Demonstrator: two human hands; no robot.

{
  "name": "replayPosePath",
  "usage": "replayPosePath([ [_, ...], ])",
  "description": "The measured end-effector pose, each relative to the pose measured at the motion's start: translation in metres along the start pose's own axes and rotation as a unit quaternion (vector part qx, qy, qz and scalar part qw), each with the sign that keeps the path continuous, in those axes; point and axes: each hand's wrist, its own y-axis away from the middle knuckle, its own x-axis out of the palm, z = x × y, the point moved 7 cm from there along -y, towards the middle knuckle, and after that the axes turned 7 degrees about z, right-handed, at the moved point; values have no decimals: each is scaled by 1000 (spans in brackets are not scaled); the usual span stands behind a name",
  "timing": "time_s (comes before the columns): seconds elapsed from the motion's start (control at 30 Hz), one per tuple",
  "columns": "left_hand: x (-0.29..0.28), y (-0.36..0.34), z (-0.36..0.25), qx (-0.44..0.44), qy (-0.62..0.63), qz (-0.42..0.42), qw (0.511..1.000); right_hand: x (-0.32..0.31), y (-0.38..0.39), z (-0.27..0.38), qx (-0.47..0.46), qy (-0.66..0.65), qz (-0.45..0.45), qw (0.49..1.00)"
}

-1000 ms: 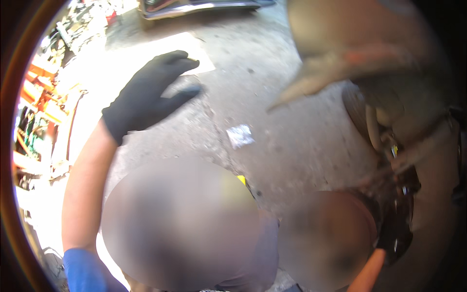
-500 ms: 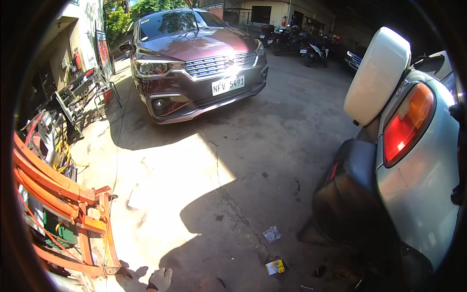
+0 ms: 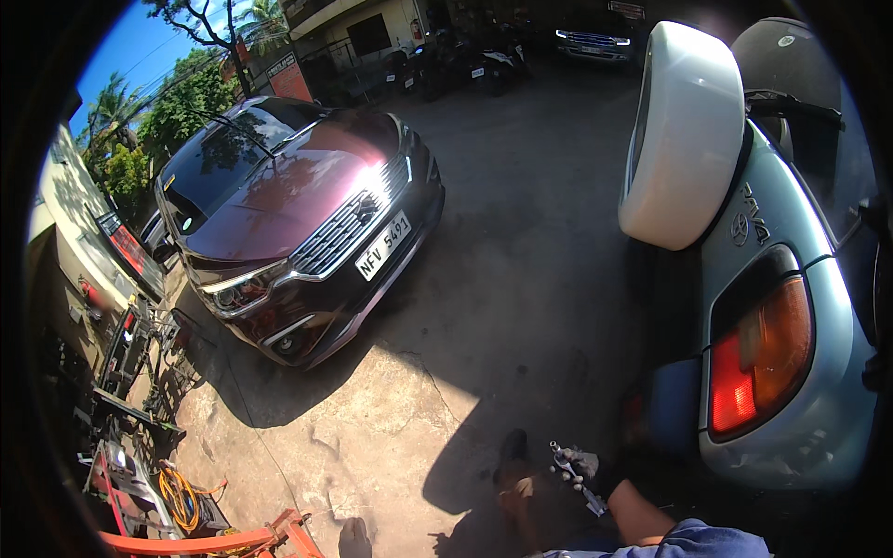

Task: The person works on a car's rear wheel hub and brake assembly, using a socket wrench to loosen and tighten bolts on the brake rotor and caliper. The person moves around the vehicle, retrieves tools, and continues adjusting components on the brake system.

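My right hand (image 3: pixel 582 463), in a grey glove, is wrapped round a silver ratchet wrench (image 3: pixel 593 502). One end of the tool sticks out above the fingers and the other below them. My right forearm (image 3: pixel 637 513) and blue sleeve (image 3: pixel 712 541) come in from the lower right. My left hand (image 3: pixel 353 538) seems to be the small sunlit shape at the lower edge; its fingers are not clear. Between them, in shadow, a bare limb (image 3: pixel 518 495) ends in a dark shape; I cannot tell whether it is a leg with a shoe.
On the right stands a pale green vehicle (image 3: pixel 777 200) with a white spare wheel cover (image 3: pixel 690 135) and red-orange tail light (image 3: pixel 761 358). A dark red car (image 3: pixel 279 200) faces me at left. An orange metal frame (image 3: pixel 200 541) and coiled orange hose (image 3: pixel 179 498) lie lower left.
The view has turned and tilted, with the green vehicle now larger. My right arm and the ratchet wrench have come into view. The small packets on the ground are out of sight.
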Motion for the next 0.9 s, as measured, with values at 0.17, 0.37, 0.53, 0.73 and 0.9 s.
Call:
replayPosePath([
  [0.17, -48, -228, -10, -214, 450, -47, 866, 34, -96, 161, -52, 16, -58, 997],
  [0.37, 73, -286, -74, -258, 234, 366, 863, 21, -128, 345, -152, -59, -132, 978],
  [0.53, 141, -465, -127, -205, 223, 427, 852, -86, -164, 454, -248, -61, -272, 928],
  [0.73, 144, -720, -136, -160, 163, 439, 869, -233, -211, 485, 5, 521, -661, 540],
  [0.9, 67, -1043, -179, -17, 45, 310, 949, -263, -230, 422, 368, 549, -493, 565],
])
